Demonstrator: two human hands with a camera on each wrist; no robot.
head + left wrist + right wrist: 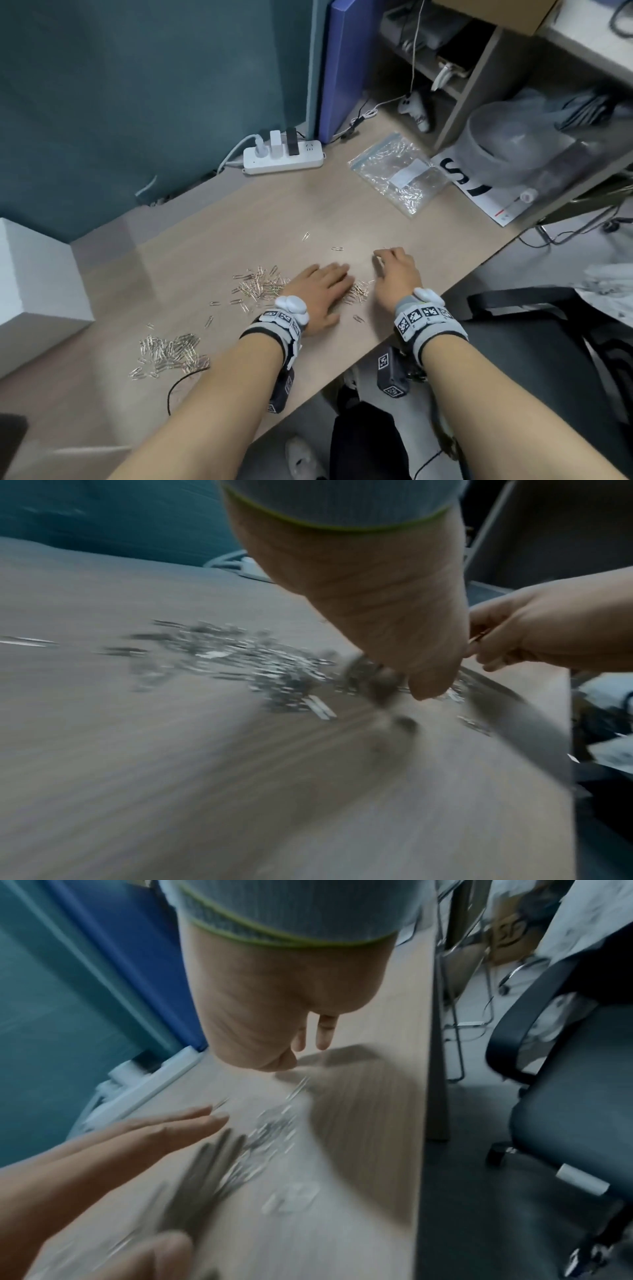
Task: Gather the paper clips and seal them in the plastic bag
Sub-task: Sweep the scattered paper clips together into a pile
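Silver paper clips lie scattered on the wooden desk [239,212]. One heap [260,284] sits left of my left hand, a small heap [358,291] lies between my hands, and another heap [171,353] is near the front left. Two stray clips [306,235] lie further back. My left hand [337,274] lies flat on the desk with straight fingers. My right hand [383,260] rests palm down, its bent fingertips touching the desk. The clear zip plastic bag [399,171] lies flat at the back right, apart from both hands. Both wrist views are blurred; they show the clips [240,664] [270,1131].
A white power strip [282,159] with plugs stands at the back by the teal wall. A white box [34,274] is at the left, a printed sheet [479,185] and a wrapped clear bowl [507,144] at the right. The desk edge [394,342] and a black chair [565,1096] are close by.
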